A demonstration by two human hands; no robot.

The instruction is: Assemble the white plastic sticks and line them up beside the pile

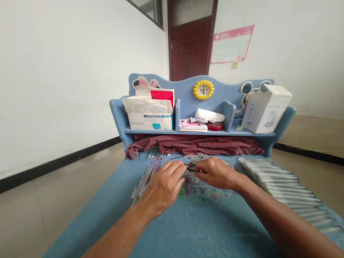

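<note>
My left hand (pixel 167 182) is over the middle of the blue desk (pixel 199 229), its fingers bent and pressed together. Facing it, my right hand (pixel 216 172) is closed, thumb against curled fingers. Between the fingertips a pale, thin strip (pixel 190 172) shows in part; blur hides what each hand grips. Thin dark rods (pixel 190 165) lie just behind it. Beside my left hand is a small pile of slender greyish-white sticks (pixel 143 184), partly covered by the hand. To the right of my right forearm, many slim, clear-looking wrapped pieces (pixel 292 193) lie in a long row.
A checked red cloth (pixel 199 145) is bunched under the desk's shelf (pixel 231 133). On the shelf stand a mask box (pixel 150 120) with papers, a red round tin (pixel 215 126) and a white carton (pixel 264 109). A yellow flower-shaped clock (pixel 203 90) is on the backboard.
</note>
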